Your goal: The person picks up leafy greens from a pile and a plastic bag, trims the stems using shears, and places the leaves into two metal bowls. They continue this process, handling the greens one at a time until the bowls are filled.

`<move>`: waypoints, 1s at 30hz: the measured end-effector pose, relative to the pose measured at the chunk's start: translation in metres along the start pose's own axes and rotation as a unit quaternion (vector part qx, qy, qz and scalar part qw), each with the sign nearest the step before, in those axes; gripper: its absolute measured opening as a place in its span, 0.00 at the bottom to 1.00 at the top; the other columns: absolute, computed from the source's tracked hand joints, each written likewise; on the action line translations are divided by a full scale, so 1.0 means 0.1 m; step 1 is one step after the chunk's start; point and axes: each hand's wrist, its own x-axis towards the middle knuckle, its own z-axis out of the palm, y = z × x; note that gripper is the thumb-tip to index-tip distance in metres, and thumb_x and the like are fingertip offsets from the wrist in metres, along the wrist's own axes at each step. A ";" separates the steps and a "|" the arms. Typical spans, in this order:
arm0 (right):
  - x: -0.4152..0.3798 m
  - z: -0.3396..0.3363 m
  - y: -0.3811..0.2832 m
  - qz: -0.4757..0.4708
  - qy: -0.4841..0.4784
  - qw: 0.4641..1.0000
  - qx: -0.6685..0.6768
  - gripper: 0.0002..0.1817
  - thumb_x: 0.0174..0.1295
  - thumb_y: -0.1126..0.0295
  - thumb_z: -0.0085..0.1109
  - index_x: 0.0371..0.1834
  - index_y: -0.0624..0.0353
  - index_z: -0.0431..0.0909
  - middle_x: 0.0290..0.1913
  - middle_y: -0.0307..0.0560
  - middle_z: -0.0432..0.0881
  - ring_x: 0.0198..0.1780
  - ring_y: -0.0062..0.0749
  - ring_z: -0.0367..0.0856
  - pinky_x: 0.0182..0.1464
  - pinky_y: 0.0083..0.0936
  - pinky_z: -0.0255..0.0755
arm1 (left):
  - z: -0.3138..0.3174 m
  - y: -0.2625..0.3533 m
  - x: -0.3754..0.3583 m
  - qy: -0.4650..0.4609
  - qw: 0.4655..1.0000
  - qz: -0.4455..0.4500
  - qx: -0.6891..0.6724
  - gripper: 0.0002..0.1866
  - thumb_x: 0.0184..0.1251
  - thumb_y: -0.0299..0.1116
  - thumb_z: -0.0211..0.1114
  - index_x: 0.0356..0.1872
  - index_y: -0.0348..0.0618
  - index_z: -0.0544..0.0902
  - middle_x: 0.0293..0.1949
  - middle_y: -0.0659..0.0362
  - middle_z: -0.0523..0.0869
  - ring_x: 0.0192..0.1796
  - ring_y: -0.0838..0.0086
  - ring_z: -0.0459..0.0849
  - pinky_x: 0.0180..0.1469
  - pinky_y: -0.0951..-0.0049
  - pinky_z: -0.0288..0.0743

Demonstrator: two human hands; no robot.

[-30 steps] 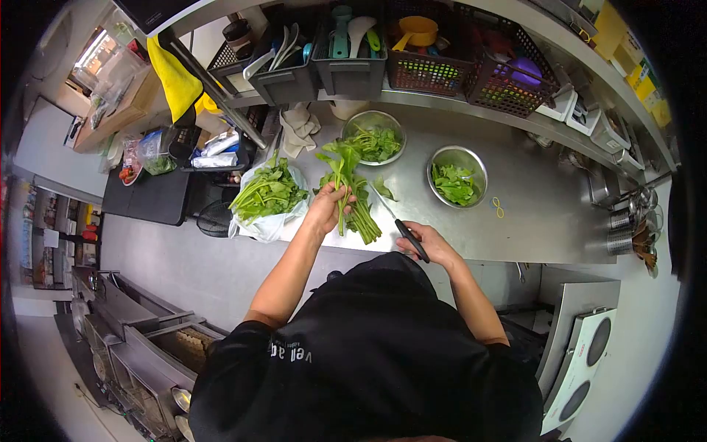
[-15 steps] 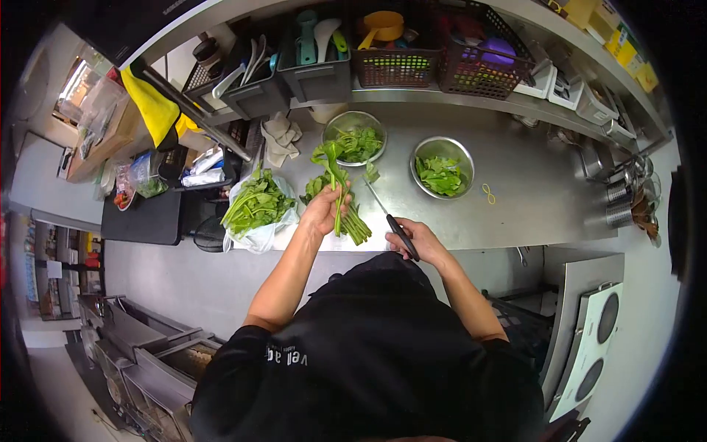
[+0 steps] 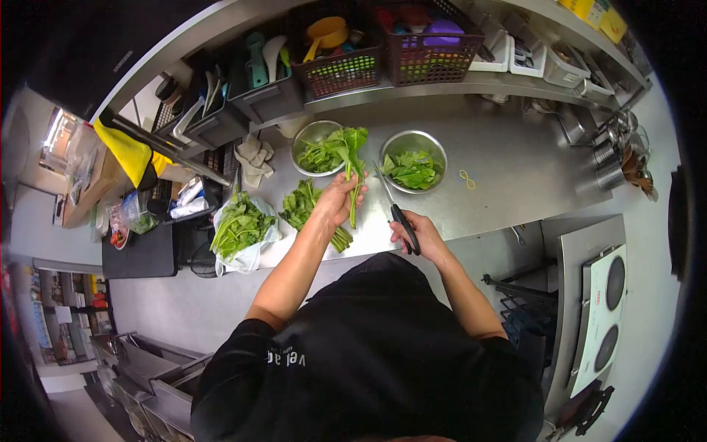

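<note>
My left hand (image 3: 339,200) is closed around the stems of a leafy green stalk (image 3: 355,147), its leaves pointing up beside the left bowl. In my right hand (image 3: 423,236) is a pair of black-handled scissors (image 3: 401,219), blades pointing up and left, close to the stalk but apart from it. A bunch of greens (image 3: 298,206) lies on the counter under my left forearm. Cut greens lie in the left steel bowl (image 3: 297,138), and loose leaves fill part of the right steel bowl (image 3: 442,152). More greens (image 3: 239,228) sit in a white plastic bag (image 3: 269,234) at left.
A crumpled cloth (image 3: 254,159) lies behind the bag. Yellow rubber bands (image 3: 467,179) rest on the steel counter (image 3: 508,162) to the right. Baskets of utensils (image 3: 342,76) line the shelf above, and utensil holders (image 3: 610,177) stand at the right end.
My view has swung, shifting the counter left and the bowls with it. My left hand has carried the stalk rightward, away from the bunch and toward the right bowl. The scissors stay in my right hand.
</note>
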 end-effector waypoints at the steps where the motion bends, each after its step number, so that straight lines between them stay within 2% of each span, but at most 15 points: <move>1: -0.02 -0.04 -0.01 -0.002 0.007 1.000 0.004 0.26 0.61 0.57 0.66 0.56 0.62 0.75 0.25 0.41 0.80 0.19 0.16 0.70 0.19 0.17 0.66 | 0.05 -0.01 0.04 0.000 1.000 -0.003 0.008 0.08 0.76 0.33 0.52 0.51 0.51 0.72 0.51 0.65 0.82 0.39 0.78 0.81 0.34 0.80 0.76; 8: -0.07 -0.31 0.09 -0.004 0.039 0.999 0.013 0.25 0.63 0.56 0.64 0.54 0.64 0.75 0.25 0.40 0.80 0.20 0.16 0.71 0.19 0.17 0.69 | 0.37 -0.10 0.33 -0.025 0.999 -0.019 0.044 0.06 0.75 0.32 0.52 0.49 0.49 0.71 0.51 0.64 0.82 0.40 0.77 0.82 0.34 0.79 0.77; 10: -0.07 -0.37 0.11 -0.019 0.053 0.998 0.022 0.24 0.63 0.56 0.63 0.54 0.65 0.75 0.25 0.41 0.80 0.19 0.16 0.72 0.19 0.17 0.70 | 0.48 -0.12 0.40 -0.028 0.999 -0.018 0.023 0.05 0.74 0.30 0.53 0.47 0.47 0.69 0.50 0.58 0.82 0.38 0.74 0.82 0.36 0.75 0.79; 18: -0.08 -0.52 0.09 -0.053 0.076 0.996 0.009 0.21 0.66 0.56 0.59 0.48 0.66 0.75 0.25 0.43 0.81 0.18 0.17 0.72 0.19 0.17 0.71 | 0.70 -0.20 0.54 -0.034 0.999 -0.021 0.030 0.07 0.75 0.30 0.53 0.50 0.46 0.68 0.50 0.56 0.82 0.39 0.72 0.83 0.37 0.73 0.80; 24: 0.00 -0.60 0.12 -0.052 0.081 0.995 0.025 0.20 0.66 0.56 0.59 0.45 0.66 0.76 0.24 0.42 0.80 0.16 0.17 0.72 0.17 0.18 0.66 | 0.73 -0.26 0.71 -0.016 0.999 -0.021 0.043 0.08 0.74 0.30 0.54 0.50 0.44 0.69 0.45 0.57 0.82 0.38 0.73 0.83 0.35 0.74 0.81; 26: -0.02 -0.62 0.01 -0.024 0.093 0.995 -0.038 0.17 0.69 0.58 0.56 0.38 0.65 0.74 0.23 0.42 0.80 0.19 0.19 0.73 0.19 0.19 0.68 | 0.74 -0.26 0.78 -0.003 0.998 -0.018 0.056 0.08 0.74 0.31 0.55 0.49 0.44 0.70 0.43 0.58 0.82 0.37 0.73 0.83 0.35 0.73 0.81; 27: 0.00 -0.64 0.04 -0.025 0.092 0.995 -0.040 0.17 0.69 0.58 0.56 0.38 0.65 0.74 0.23 0.42 0.80 0.19 0.19 0.73 0.19 0.19 0.68 | 0.73 -0.27 0.83 0.010 0.997 -0.009 0.071 0.07 0.73 0.31 0.57 0.48 0.46 0.73 0.41 0.60 0.82 0.35 0.75 0.83 0.33 0.76 0.81; 28: 0.03 -0.67 0.11 -0.033 0.099 0.994 -0.025 0.17 0.67 0.58 0.57 0.43 0.65 0.75 0.23 0.42 0.80 0.16 0.18 0.72 0.17 0.19 0.66 | 0.70 -0.27 0.88 0.024 0.996 0.000 0.087 0.07 0.71 0.32 0.59 0.47 0.48 0.75 0.39 0.63 0.82 0.33 0.78 0.83 0.31 0.79 0.81; 29: 0.04 -0.69 0.15 -0.041 0.107 0.993 -0.010 0.19 0.66 0.58 0.59 0.47 0.65 0.76 0.23 0.41 0.80 0.14 0.18 0.70 0.15 0.19 0.63 | 0.66 -0.27 0.92 0.025 0.996 0.002 0.086 0.07 0.71 0.32 0.59 0.47 0.48 0.75 0.39 0.63 0.82 0.33 0.78 0.83 0.31 0.79 0.81; 30: 0.02 -0.71 0.14 -0.041 0.105 0.994 -0.010 0.19 0.66 0.58 0.59 0.47 0.65 0.76 0.23 0.41 0.80 0.14 0.18 0.70 0.15 0.19 0.63 | 0.65 -0.26 0.93 0.032 0.993 0.022 0.109 0.06 0.71 0.31 0.60 0.46 0.48 0.77 0.37 0.65 0.81 0.32 0.78 0.83 0.30 0.80 0.80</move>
